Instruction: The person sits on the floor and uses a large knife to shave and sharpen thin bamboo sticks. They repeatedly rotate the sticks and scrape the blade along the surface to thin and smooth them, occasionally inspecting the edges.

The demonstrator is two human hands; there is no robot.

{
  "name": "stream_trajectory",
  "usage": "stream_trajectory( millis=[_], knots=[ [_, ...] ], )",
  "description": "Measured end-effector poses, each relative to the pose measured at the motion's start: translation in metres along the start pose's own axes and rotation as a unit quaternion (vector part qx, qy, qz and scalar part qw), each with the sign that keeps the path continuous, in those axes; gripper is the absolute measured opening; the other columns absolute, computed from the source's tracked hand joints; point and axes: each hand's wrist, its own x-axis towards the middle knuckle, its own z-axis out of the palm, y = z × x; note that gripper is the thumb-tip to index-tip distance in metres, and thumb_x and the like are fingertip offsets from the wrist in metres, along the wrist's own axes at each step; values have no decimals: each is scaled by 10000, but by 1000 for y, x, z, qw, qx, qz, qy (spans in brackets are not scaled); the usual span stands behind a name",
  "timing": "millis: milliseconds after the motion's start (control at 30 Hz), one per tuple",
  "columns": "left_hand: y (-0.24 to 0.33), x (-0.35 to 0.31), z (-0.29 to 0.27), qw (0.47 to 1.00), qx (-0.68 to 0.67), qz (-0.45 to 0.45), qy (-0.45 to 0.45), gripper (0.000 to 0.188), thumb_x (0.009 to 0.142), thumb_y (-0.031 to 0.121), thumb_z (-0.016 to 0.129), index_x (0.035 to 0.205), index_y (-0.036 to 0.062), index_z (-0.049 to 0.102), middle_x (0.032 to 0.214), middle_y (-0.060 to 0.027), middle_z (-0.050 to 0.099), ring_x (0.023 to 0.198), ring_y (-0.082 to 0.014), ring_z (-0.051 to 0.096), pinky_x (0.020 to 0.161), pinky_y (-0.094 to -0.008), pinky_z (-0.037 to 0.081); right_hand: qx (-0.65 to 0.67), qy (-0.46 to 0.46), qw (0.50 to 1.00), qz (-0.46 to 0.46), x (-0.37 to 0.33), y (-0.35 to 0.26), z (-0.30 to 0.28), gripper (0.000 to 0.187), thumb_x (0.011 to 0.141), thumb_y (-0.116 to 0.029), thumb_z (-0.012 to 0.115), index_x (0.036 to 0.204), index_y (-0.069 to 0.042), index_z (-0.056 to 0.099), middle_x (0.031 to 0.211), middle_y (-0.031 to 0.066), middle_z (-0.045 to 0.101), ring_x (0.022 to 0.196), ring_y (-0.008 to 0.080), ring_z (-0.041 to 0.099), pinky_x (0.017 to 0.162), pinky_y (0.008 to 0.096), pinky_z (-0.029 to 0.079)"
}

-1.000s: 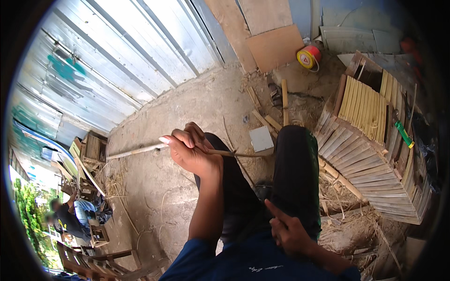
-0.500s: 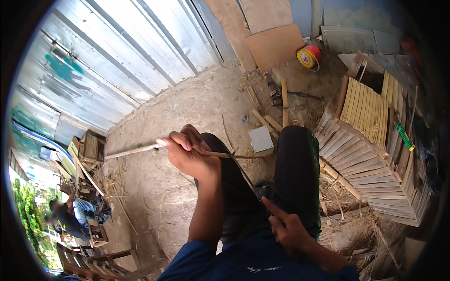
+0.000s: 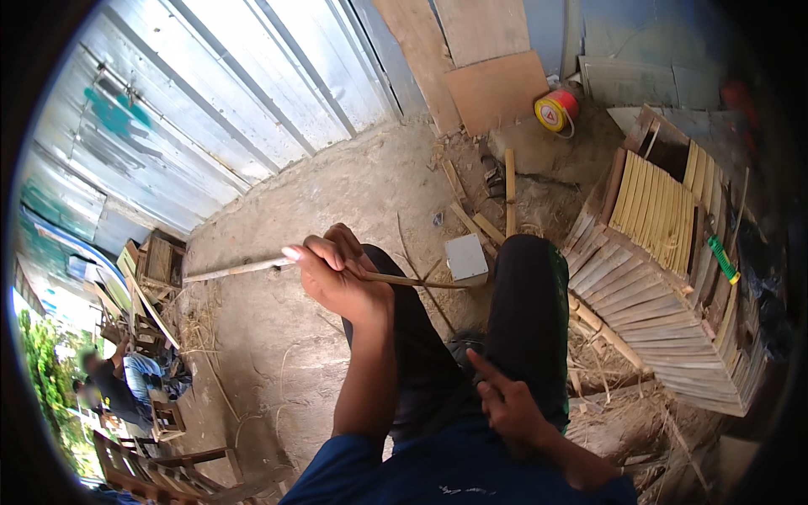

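Against half a second earlier, the left hand (image 3: 341, 273) remains closed around the stick (image 3: 252, 267) above the left leg (image 3: 412, 341), suggesting steady control, while the right hand (image 3: 511, 410), forefinger extended, shows no determinable grip beside the right leg (image 3: 528, 316).

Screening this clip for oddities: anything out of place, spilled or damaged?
The red-and-yellow bucket at the back seems tipped on its side, and loose wood strips lie haphazardly nearby. Teal smears mar the otherwise pale metal wall. The stick in the left hand shows no obvious break.
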Motion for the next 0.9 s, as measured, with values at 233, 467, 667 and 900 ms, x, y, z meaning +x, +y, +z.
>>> stream_trajectory(
  millis=[233,467,667,900],
  knots=[
    [-2,-6,8,999,7,21,-37,575,1101,490,350,628,164,342,504,39,272,501,-92,258,472,-259,196,32,24,994,-105,12,3,15,549,1057,-82,445,1581,-228,371,713,1,536,604,55,511,593,255,493],
    [-3,-4,3,1000,7,-1,-29,572,1097,491,371,627,167,332,514,34,266,511,-83,252,453,-254,169,-16,26,978,-207,27,5,13,572,1048,-93,472,1583,-260,361,695,48,548,582,103,523,603,276,505],
    [1,-5,3,999,26,9,31,573,1089,491,408,628,162,322,542,31,279,507,-88,230,500,-262,211,-31,49,992,-112,45,5,17,593,1022,-104,516,1569,-292,385,712,154,609,588,206,593,655,334,519],
    [0,-1,4,1000,22,16,2,567,1095,446,426,623,148,325,543,26,279,498,-90,237,516,-262,226,24,55,993,-98,40,13,15,558,1047,-121,485,1568,-295,389,652,40,549,547,106,530,574,291,514]
  ],
)
